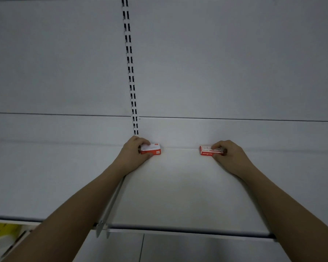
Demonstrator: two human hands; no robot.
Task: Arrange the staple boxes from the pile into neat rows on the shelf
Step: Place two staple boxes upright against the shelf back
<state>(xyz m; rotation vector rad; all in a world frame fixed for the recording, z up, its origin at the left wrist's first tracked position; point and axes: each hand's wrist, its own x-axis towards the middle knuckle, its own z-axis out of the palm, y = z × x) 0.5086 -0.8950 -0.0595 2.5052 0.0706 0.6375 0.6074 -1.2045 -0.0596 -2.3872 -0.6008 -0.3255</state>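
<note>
Both of your arms are stretched out over the white shelf, reaching to its back edge where it meets the rear panel. Your left hand sits at about eleven o'clock from the middle of the shelf, fingers curled over the top of a red and white staple box with the thumb tucked under its front face, so it has a firm grip on that box. The box lies flat, long side running left to right, tight against the back panel or very near it (the gap is too small to judge).

Your right hand is over at about one o'clock, and it grips a second staple box the same way: fingers on top, thumb at the front lower edge. That box shows red lettering on its front strip and a red-bordered label on top. It also lies flat at the back of the shelf.

The two boxes are well apart, with bare shelf between them. The slotted upright runs up the rear panel from just above your left hand. Down at eight o'clock, below the shelf's front edge, something yellow shows, too blurred to identify.
</note>
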